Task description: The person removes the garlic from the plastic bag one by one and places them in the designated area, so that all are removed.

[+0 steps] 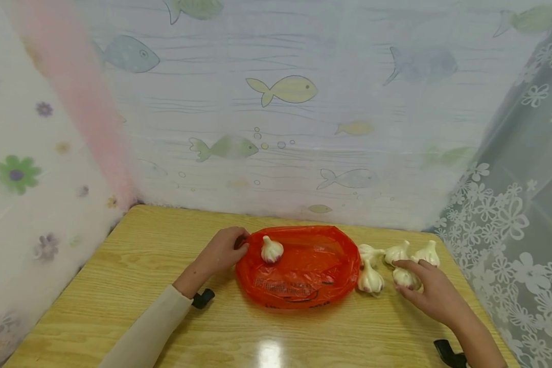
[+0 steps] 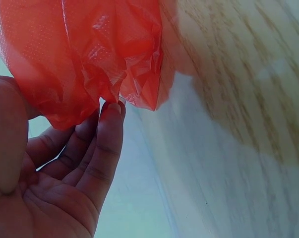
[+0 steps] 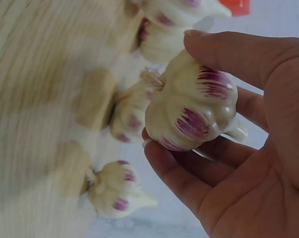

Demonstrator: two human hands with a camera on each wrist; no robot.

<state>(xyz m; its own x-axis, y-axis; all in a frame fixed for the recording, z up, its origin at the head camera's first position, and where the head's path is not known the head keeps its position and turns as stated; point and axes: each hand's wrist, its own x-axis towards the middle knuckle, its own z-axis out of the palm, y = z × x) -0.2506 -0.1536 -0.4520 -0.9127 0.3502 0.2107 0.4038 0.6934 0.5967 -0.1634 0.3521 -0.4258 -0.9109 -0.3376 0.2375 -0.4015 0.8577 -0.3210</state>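
A red plastic bag [image 1: 317, 260] lies spread open on the table, with one white garlic bulb [image 1: 272, 250] inside at its left. My left hand [image 1: 218, 251] is at the bag's left rim; in the left wrist view its fingers [image 2: 107, 144] pinch the crumpled red plastic. To the right of the bag, my right hand [image 1: 434, 292] holds another garlic bulb [image 3: 194, 106] between thumb and fingers. Purple streaks mark this bulb, and its root tuft faces away from the palm. More garlic bulbs [image 1: 371, 280] rest close by, between the bag and that hand and just behind it.
The wooden table [image 1: 138, 266] ends at a fish-patterned curtain [image 1: 280, 153] behind it. A flowered lace curtain [image 1: 506, 240] hangs along the right edge. Black wrist mounts [image 1: 203, 298] are at both wrists.
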